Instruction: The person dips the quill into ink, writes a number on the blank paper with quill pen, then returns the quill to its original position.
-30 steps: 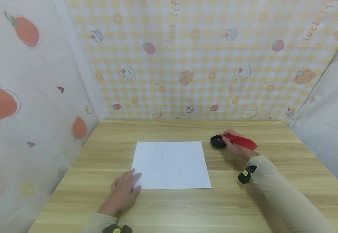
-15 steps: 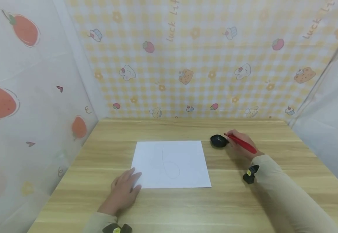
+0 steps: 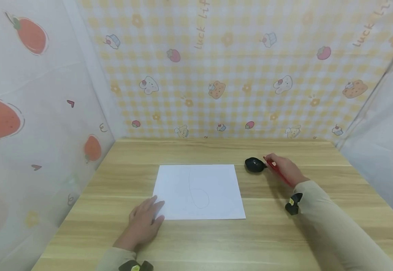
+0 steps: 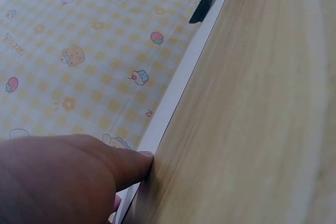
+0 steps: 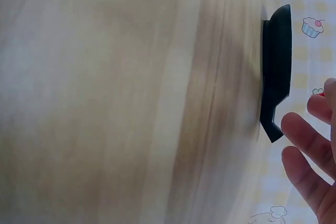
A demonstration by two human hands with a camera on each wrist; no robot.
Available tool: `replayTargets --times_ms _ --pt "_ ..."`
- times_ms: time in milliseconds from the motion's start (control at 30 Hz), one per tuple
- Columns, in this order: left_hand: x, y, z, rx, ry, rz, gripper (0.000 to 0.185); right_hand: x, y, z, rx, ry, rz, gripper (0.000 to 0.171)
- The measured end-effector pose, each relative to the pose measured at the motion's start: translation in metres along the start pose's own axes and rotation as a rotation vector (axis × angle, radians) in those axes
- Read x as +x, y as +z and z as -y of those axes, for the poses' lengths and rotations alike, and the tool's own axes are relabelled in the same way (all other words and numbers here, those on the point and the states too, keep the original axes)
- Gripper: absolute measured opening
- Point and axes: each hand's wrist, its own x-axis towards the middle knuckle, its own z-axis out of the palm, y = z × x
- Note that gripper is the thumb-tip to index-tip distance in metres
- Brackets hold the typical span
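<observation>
My left hand (image 3: 143,223) rests on the lower left corner of a white sheet of paper (image 3: 223,192), its fingers spread. In the left wrist view the thumb (image 4: 134,166) presses at the paper's edge. A thin line shaped like a 6 is drawn on the sheet. My right hand (image 3: 286,169) pinches a slim red pen (image 3: 279,175) between thumb and fingers, above the table. Just left of it lies a small black spoon-shaped dish (image 3: 254,165) with a short handle. The right wrist view shows this dish (image 5: 277,61) side-on, near my loosely bent fingers (image 5: 307,140).
The wooden table (image 3: 196,244) extends back to a yellow checked cloth wall (image 3: 233,101). A white cloth printed with fruit (image 3: 64,150) hangs along the left side, and a plain pale cloth (image 3: 386,150) along the right.
My right hand has drawn a little to the right, away from the black dish, and the red pen has tilted more steeply. The left hand and the paper stay put.
</observation>
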Motion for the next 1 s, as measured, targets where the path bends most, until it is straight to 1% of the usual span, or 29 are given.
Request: replayTargets --times_ms 100,233,333,467,567,700,833,1000 --pt "-0.002 0.001 0.0 0.002 -0.009 0.007 0.044 -0.002 0.001 0.002 -0.019 0.008 0.017 0.025" --pt "-0.002 0.001 0.0 0.009 -0.011 0.006 0.044 -0.003 -0.001 0.002 -0.035 0.033 0.054 0.033" --pt "0.0 0.0 0.0 0.01 -0.006 -0.003 0.044 -0.001 -0.002 -0.002 -0.042 0.042 0.082 0.039" --pt "0.001 -0.001 0.001 0.009 -0.007 0.0 0.045 0.002 0.001 -0.011 -0.054 0.036 0.115 0.04" --pt "0.001 -0.001 0.001 0.003 -0.008 0.003 0.045 0.002 0.002 -0.016 -0.06 0.023 0.127 0.039" --pt "0.0 -0.001 0.001 0.0 -0.009 0.004 0.044 0.003 0.002 -0.017 -0.06 0.005 0.129 0.032" --pt "-0.001 -0.002 0.0 -0.004 -0.01 0.006 0.045 0.004 0.003 -0.017 -0.06 0.004 0.133 0.025" --pt "0.0 -0.003 0.0 0.002 -0.003 0.006 0.045 0.005 0.006 -0.02 -0.064 0.004 0.146 0.022"
